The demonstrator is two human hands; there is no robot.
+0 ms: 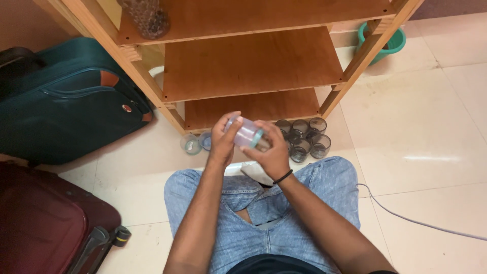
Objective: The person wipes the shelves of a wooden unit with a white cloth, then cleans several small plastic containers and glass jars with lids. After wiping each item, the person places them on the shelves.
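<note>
I hold a small clear plastic jar (247, 134) on its side between both hands, above my knees. My left hand (223, 138) grips its base end. My right hand (271, 149) wraps the other end, around a teal lid or rim. A black band circles my right wrist. Just beyond my hands, several small dark glass cups (304, 138) stand clustered on the floor. Two more small clear containers (193, 144) sit on the floor to the left of my hands.
A wooden shelf unit (253, 66) with three bare boards stands ahead; a jar of dark contents (147, 18) rests on the top one. A teal suitcase (66, 101) and a maroon suitcase (40, 223) lie left. A green bucket (398, 43) and a grey cable (416, 220) are right.
</note>
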